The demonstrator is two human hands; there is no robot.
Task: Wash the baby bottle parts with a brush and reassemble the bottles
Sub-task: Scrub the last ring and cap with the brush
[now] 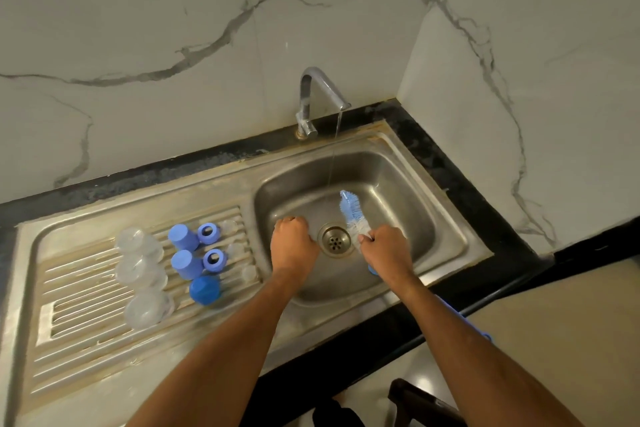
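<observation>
looking down through the head camera, i see both of my hands inside the steel sink (446, 218). my right hand (384, 246) grasps a blue-and-white brush (353, 215) at the base of its bristles, its fingers curled around it; the bristle head points up and away from me, just right of the drain (334, 240), and the blue handle end shows below my wrist. my left hand (293, 241) is clenched into a fist just left of the drain, and i see nothing held in it. a thin stream of water (333, 163) falls from the tap (313, 97) into the basin between the two hands. on the ribbed draining board (69, 340) to the left, three clear bottles (140, 272) lie in a column; beside them stand blue caps (185, 251), two blue rings (211, 246) and, nearest the basin, clear teats (235, 248).
</observation>
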